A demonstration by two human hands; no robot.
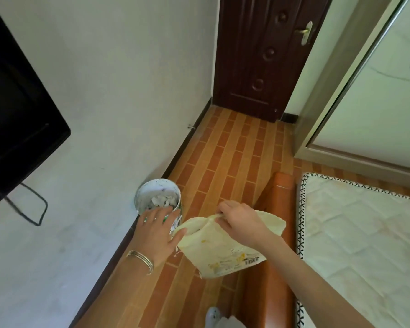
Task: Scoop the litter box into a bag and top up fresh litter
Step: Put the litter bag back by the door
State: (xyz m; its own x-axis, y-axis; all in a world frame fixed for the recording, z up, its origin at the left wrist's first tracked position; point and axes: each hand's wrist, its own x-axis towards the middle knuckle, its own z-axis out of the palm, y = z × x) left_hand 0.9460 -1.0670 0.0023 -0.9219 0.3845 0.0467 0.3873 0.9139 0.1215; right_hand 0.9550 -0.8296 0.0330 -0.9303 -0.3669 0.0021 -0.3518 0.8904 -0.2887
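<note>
My right hand (238, 220) pinches the top edge of a pale yellow bag (220, 252) with a barcode near its bottom, holding it up above the floor. My left hand (159, 229) reaches out with straight fingers, palm down, touching the near rim of a round white bin (156, 190) that stands against the wall. Crumpled white paper lies inside the bin. The thumb of my left hand sits next to the bag's open mouth. No litter box or scoop is in view.
A brown tiled floor (223, 162) runs to a dark wooden door (263, 55). A black TV (12, 110) hangs at left with a cable below. An orange bed frame (268, 268) and white mattress (365, 245) fill the right. A sliding wardrobe door (376, 91) stands beyond.
</note>
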